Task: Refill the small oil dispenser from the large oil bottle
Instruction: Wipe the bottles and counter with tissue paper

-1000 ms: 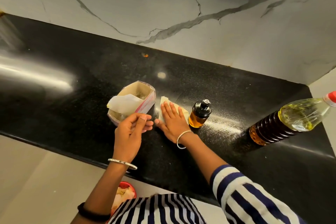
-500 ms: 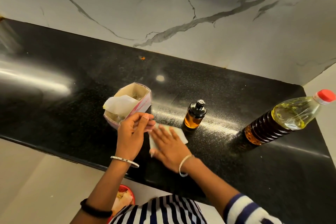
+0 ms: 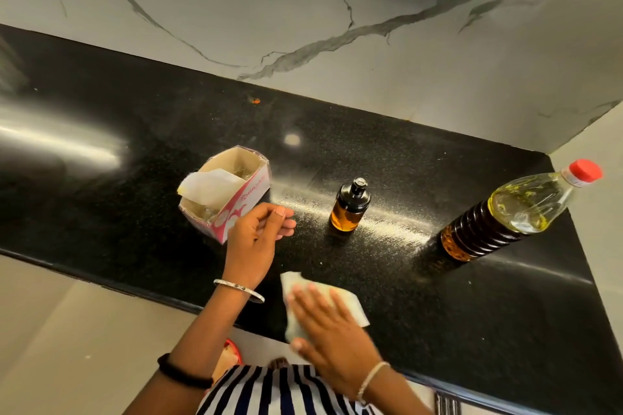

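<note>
Bright, even light; glare streaks the black counter (image 3: 472,313), wide-angle edges bend, right hand (image 3: 332,337) blurred.

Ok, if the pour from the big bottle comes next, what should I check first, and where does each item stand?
1. Small oil dispenser upright on the countertop: ok.
2. Dispenser open for filling: not ok, its black pump top is on.
3. Large oil bottle open for pouring: not ok, the red cap is on.
4. Right hand free: not ok, it presses a tissue flat near the front edge.
5. Left hand free: ok, it holds nothing, beside the tissue box.
6. Counter around the dispenser dry: cannot tell, glare.
</note>
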